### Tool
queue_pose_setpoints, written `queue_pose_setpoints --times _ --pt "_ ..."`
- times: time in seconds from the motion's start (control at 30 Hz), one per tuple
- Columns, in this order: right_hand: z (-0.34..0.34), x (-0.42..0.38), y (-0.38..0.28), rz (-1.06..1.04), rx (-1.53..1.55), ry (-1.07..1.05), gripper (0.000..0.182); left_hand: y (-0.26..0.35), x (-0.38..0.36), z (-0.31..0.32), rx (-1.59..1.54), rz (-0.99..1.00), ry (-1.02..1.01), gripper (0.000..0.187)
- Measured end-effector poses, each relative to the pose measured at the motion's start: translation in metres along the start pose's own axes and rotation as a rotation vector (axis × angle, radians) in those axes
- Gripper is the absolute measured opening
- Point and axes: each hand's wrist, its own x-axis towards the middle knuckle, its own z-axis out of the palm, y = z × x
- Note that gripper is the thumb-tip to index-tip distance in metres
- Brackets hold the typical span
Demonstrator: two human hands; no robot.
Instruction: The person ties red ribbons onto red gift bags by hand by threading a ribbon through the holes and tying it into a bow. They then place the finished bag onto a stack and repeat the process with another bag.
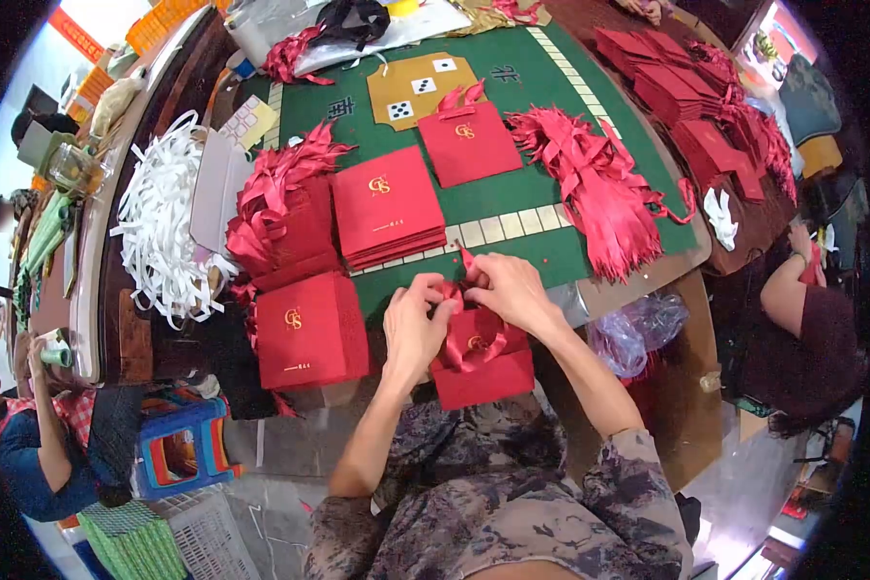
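A red paper bag (485, 379) with a gold logo sits at the table's near edge, in front of my body. My left hand (418, 327) pinches a red ribbon (472, 362) at the bag's top, and a loop of it hangs over the front. My right hand (512, 290) has its fingertips closed on the ribbon's upper end, close to the left hand. Just beyond lies a stack of flat red bags (390, 205). Further back, a single bag (470, 145) has a ribbon at its top. A bundle of loose red ribbons (594, 188) spreads to the right.
More red bags (311, 331) stand at the left, below a ribboned pile (285, 217). White strips (172, 222) spill beside a carton. The green table mat (527, 82) carries a dice print. Co-workers sit either side; a crumpled plastic bag (638, 333) is at the right.
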Motion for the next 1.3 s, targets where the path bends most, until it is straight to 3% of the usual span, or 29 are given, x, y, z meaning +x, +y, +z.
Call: queue_pose_setpoints --times 0.07,0.2,0.27,0.33,0.87,0.93,1.07,1.13,1.2,1.27,1.3 --pt "0.003 -0.001 0.001 -0.011 -0.030 0.018 0.014 0.003 -0.001 0.000 -0.051 -0.026 0.005 0.029" --pt "-0.002 -0.008 0.000 0.026 0.254 0.116 0.011 0.006 -0.001 -0.005 -0.448 -0.152 -0.036 0.018" --pt "-0.004 -0.013 0.001 0.165 0.579 0.028 0.010 0.004 -0.001 -0.004 -0.605 -0.200 -0.084 0.015" --pt "-0.005 -0.017 -0.002 0.173 0.626 0.021 0.011 0.000 0.001 0.002 -0.746 -0.222 -0.117 0.011" --pt "-0.018 -0.019 -0.012 0.120 0.698 -0.040 0.016 0.011 0.002 0.004 -0.629 -0.210 -0.151 0.014" --pt "-0.014 -0.017 -0.006 0.155 0.747 0.009 0.013 0.007 -0.003 0.008 -0.577 -0.065 -0.035 0.020" --pt "-0.013 -0.011 0.017 0.190 0.954 0.143 0.011 -0.007 -0.020 0.004 -0.575 -0.088 -0.021 0.036" --pt "-0.012 -0.006 0.027 0.224 0.890 0.180 0.011 -0.008 -0.033 0.000 -0.893 -0.121 -0.351 0.050" --pt "-0.014 0.001 0.034 0.195 0.885 0.187 0.012 -0.016 -0.036 0.003 -0.820 0.001 -0.366 0.054" --pt "-0.021 0.013 0.047 0.145 0.582 0.227 0.013 -0.014 -0.041 0.001 -0.673 0.037 -0.377 0.057" --pt "-0.025 0.022 0.048 0.211 0.677 0.317 0.013 -0.011 -0.046 -0.002 -0.627 0.055 -0.372 0.062"
